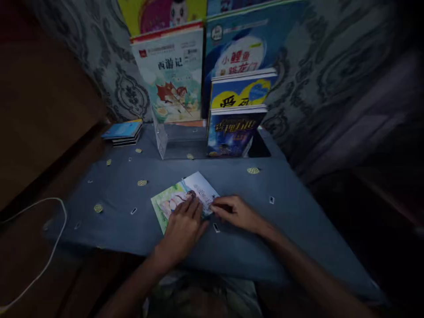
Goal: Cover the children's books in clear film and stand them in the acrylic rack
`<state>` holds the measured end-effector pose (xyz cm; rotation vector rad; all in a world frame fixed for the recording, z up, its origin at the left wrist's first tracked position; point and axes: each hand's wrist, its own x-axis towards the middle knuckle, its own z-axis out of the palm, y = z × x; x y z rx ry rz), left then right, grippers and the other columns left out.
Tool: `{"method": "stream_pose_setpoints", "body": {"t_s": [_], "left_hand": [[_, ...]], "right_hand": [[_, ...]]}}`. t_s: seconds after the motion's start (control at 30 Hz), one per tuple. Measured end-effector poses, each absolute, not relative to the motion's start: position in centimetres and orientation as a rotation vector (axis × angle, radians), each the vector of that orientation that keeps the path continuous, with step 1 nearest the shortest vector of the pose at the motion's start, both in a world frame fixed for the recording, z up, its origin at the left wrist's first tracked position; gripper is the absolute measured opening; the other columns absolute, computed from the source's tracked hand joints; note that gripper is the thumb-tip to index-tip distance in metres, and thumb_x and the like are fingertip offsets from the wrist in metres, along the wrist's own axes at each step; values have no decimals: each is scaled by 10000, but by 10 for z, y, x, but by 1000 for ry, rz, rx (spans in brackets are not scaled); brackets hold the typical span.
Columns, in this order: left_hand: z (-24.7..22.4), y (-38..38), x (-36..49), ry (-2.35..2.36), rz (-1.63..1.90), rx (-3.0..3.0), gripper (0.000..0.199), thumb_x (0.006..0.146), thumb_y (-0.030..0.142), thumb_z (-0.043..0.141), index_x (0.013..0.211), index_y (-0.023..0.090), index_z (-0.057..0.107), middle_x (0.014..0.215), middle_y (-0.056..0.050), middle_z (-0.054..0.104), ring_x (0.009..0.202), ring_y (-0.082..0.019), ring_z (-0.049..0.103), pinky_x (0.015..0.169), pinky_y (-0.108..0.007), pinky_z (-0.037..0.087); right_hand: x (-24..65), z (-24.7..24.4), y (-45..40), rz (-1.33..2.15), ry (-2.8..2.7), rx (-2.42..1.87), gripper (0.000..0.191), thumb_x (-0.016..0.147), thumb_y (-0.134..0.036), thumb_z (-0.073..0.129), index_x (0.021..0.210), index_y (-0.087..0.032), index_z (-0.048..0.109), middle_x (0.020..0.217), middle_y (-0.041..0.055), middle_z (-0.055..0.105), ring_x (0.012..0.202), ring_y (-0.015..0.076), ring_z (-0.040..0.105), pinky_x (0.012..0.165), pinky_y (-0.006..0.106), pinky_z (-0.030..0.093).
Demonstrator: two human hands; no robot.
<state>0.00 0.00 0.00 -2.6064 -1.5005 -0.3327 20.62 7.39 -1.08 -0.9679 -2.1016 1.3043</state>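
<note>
A thin picture book [198, 187] with a green, white and pale blue cover lies at an angle on the blue-grey tablecloth [245, 243]. My left hand [185, 225] rests flat on its lower part, fingers stretched out over the printed figure. At the book's right edge, my right hand [236, 213] is closed, thumb and index finger pinching the edge near the lower right corner. Part of the cover is hidden under my left hand.
Behind stands a clear book rack [160, 141] with a book showing a caped figure [179, 57], a blue-and-yellow book [245, 92] and a dark blue book [233, 132]. A small book stack [124, 132] sits at back left. A white cable [56, 243] hangs at left.
</note>
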Motion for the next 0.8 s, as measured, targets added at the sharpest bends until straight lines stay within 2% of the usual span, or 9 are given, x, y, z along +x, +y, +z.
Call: {"method": "stream_pose_setpoints", "body": {"t_s": [0.13, 0.23, 0.33, 0.43, 0.5, 0.63, 0.8], "left_hand": [[1, -11, -36, -1667, -334, -2537, 416, 997, 436, 520, 1310, 174, 599, 1394, -105, 632, 1322, -302, 568, 1064, -483, 495], [4, -20, -63, -1758, -357, -2574, 410, 1010, 419, 494, 1344, 198, 582, 1430, -91, 604, 1370, -280, 524, 1096, -463, 475], [6, -28, -83, -1753, -391, -2713, 484, 991, 432, 536, 1436, 244, 506, 1545, -83, 480, 1446, -257, 431, 1154, -443, 423], [4, -31, -89, -1702, -397, -2789, 627, 955, 435, 602, 1520, 267, 389, 1604, -100, 384, 1487, -269, 362, 1173, -471, 393], [0, -31, -87, -1666, -394, -2784, 615, 962, 395, 600, 1521, 257, 382, 1590, -105, 409, 1482, -265, 371, 1168, -476, 394], [-7, -22, -81, -1550, -433, -2719, 454, 991, 345, 557, 1423, 214, 506, 1478, -110, 556, 1393, -259, 499, 1122, -450, 436], [-12, -11, -79, -1372, -422, -2627, 354, 1009, 339, 524, 1304, 159, 600, 1321, -120, 677, 1260, -268, 615, 1018, -418, 500]], "right_hand": [[209, -12, 79, 1174, -2119, -1050, 401, 945, -498, 502, 883, -171, 725, 727, 42, 711, 641, 180, 651, 569, 267, 484], [208, -12, 89, 1029, -2181, -1091, 359, 940, -458, 518, 992, -191, 751, 919, 78, 769, 763, 220, 698, 635, 305, 526], [201, -13, 105, 893, -2250, -1043, 377, 927, -435, 548, 1175, -209, 720, 1147, 107, 746, 978, 271, 706, 817, 400, 567], [190, -17, 121, 804, -2322, -902, 415, 913, -390, 582, 1278, -210, 668, 1341, 124, 666, 1234, 308, 612, 1028, 514, 490], [182, -19, 128, 763, -2340, -857, 389, 921, -362, 576, 1265, -209, 674, 1355, 130, 657, 1261, 308, 595, 1060, 547, 461], [172, -25, 123, 659, -2320, -879, 338, 945, -315, 546, 1234, -208, 685, 1317, 138, 676, 1227, 301, 615, 1065, 582, 441], [166, -29, 103, 590, -2251, -921, 303, 965, -287, 523, 1197, -211, 702, 1316, 139, 664, 1223, 293, 602, 1033, 566, 472]]}}
